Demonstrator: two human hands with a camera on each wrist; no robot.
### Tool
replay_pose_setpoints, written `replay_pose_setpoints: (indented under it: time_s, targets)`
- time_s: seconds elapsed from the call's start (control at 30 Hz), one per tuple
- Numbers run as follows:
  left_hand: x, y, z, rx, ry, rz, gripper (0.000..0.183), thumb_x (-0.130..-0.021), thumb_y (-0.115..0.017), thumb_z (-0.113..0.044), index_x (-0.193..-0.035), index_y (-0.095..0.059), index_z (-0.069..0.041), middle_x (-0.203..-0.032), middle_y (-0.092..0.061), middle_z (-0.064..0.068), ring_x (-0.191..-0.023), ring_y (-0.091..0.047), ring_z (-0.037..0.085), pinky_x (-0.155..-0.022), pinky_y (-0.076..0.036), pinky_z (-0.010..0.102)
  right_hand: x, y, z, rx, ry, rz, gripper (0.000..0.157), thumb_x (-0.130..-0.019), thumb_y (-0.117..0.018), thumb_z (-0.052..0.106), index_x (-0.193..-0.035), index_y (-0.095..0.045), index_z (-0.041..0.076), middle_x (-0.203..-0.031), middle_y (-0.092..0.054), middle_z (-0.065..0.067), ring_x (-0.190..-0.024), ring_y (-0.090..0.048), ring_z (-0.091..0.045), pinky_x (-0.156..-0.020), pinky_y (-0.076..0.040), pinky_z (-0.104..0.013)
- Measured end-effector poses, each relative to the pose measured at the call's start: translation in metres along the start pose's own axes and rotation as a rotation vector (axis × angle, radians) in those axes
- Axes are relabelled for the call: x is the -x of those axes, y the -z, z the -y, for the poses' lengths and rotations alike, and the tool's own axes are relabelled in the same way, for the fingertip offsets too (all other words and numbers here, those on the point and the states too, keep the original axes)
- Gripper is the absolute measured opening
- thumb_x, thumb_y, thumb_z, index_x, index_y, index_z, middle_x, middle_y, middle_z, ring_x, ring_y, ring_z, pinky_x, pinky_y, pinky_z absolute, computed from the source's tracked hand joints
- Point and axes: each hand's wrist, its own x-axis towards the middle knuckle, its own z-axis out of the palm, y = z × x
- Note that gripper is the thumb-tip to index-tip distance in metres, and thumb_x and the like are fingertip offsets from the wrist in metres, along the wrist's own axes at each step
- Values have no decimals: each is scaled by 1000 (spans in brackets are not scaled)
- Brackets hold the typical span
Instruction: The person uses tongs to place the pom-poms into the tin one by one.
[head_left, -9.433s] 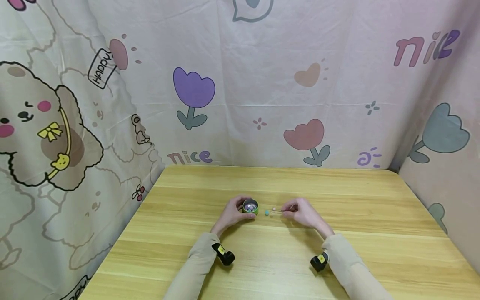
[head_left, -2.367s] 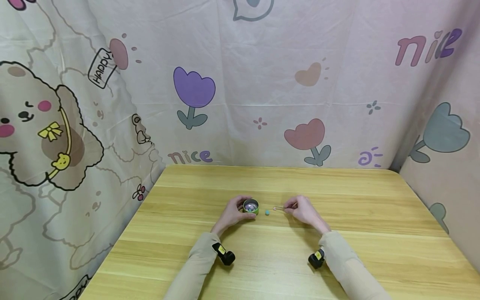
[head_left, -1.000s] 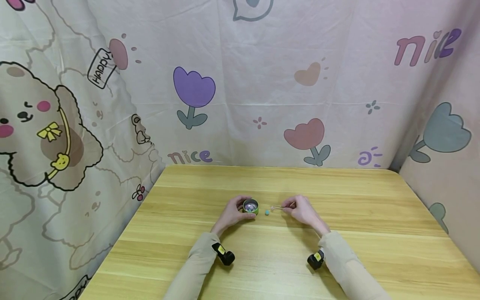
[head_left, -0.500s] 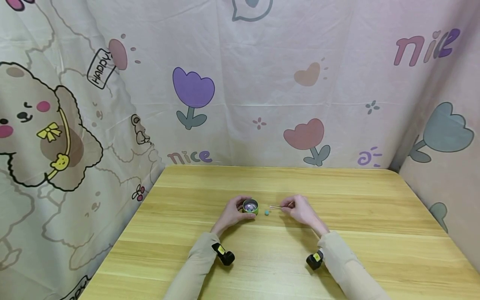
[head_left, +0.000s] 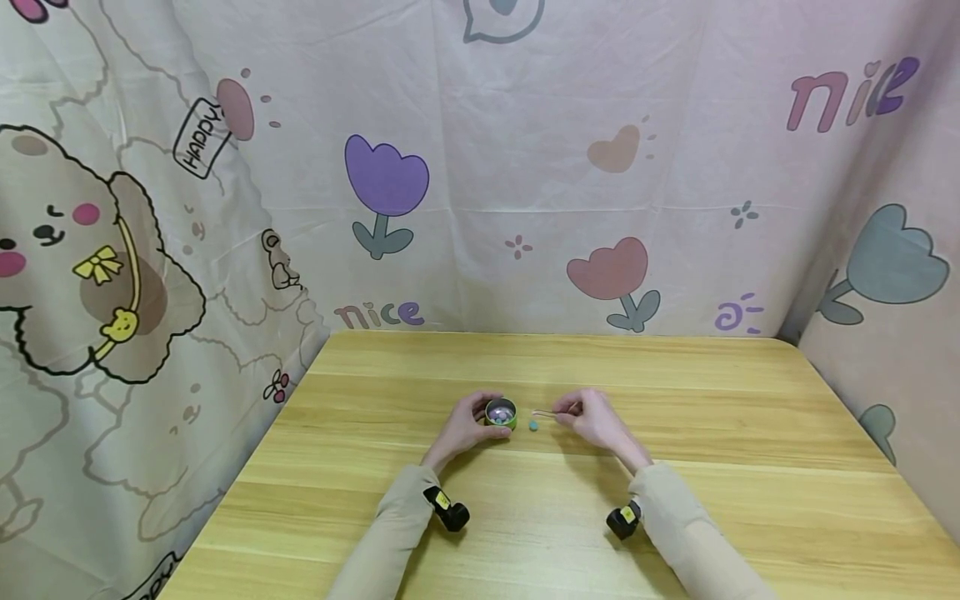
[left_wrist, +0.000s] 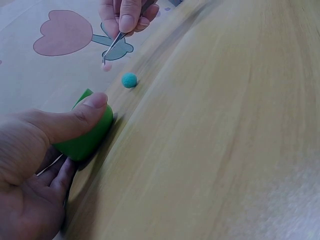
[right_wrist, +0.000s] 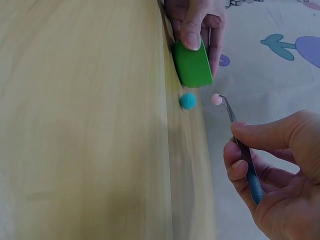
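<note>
My left hand (head_left: 463,425) holds a small green round container (right_wrist: 194,66), thumb on one side and fingers on the other. In the head view it stands upright on the table, with several small purple and bluish balls inside. Between thumb and fingers of my right hand (head_left: 597,419) is a pair of bent-tip tweezers (right_wrist: 254,182). A pale pink ball (right_wrist: 216,99) sits at their tips, raised off the table in the wrist views. On the wood, between the container and my right hand, lies a teal ball (left_wrist: 129,80).
The wooden table (head_left: 525,542) reaches back to a hanging printed cloth (head_left: 510,167) with flowers and lettering. More cloth (head_left: 150,433) hangs along the left, and also at the right. A small black camera sits on each wrist.
My right hand, with tweezers and pink ball, has risen from the table and moved left towards the container, now above and beside the teal ball. The left hand and container have stayed put.
</note>
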Motion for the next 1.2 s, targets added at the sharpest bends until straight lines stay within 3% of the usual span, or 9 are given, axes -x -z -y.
replay_pose_setpoints:
  time_s: [0.77,1.2]
  targets:
    - [0,-3,1,22,-5,-24,60,-80,-79,5,-133,-51,15,-131,-59,33,-125,-57,48,-114,-45,56,-11,-14,20,-8,53,-2,7,-86,-73,1,-91,-77,2,-89,-77,-12,-74,-65,-11,-65,-54,-19]
    - [0,-1,1,12,-3,-9,62,-81,-79,4,-134,-50,16,-133,-57,34,-127,-56,49,-114,-44,57,-15,-19,27,-16,36,29,10,-87,-72,2,-96,-77,0,-92,-77,-12,-77,-66,-12,-68,-57,-23]
